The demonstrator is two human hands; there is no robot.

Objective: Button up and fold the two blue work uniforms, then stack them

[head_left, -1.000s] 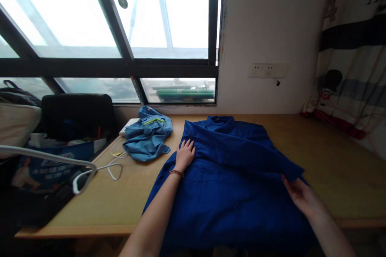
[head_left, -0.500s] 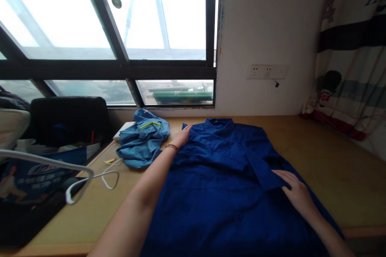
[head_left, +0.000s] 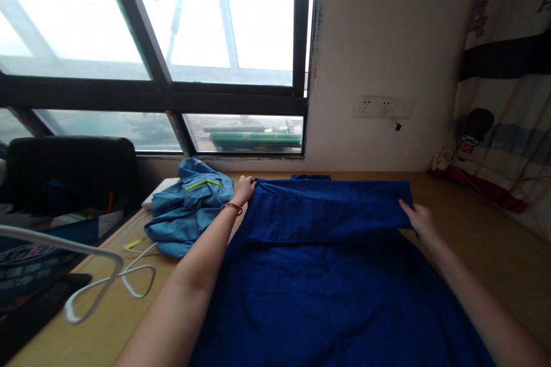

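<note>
A dark blue collared shirt point(head_left: 318, 292) lies spread over the table, its collar point(head_left: 310, 177) showing at the far end. One sleeve point(head_left: 331, 206) is stretched straight across the upper part of the garment, between my two hands. My left hand point(head_left: 246, 188) is closed on the cloth at the shoulder end, on the left. At the cuff end, on the right, my right hand point(head_left: 420, 221) pinches the sleeve's edge. The sleeve covers most of the chest just below the collar.
A crumpled light blue garment point(head_left: 189, 206) with a yellow-green zip lies left of my left hand, on a white object. White cable point(head_left: 138, 284) loops over the table's left side. A black chair point(head_left: 71, 175) stands beyond; a curtain point(head_left: 495, 109) hangs at right.
My right hand has moved up and away from me, drawing the sleeve out straight across the shirt. My left hand stays at the left shoulder, now closed on the cloth.
</note>
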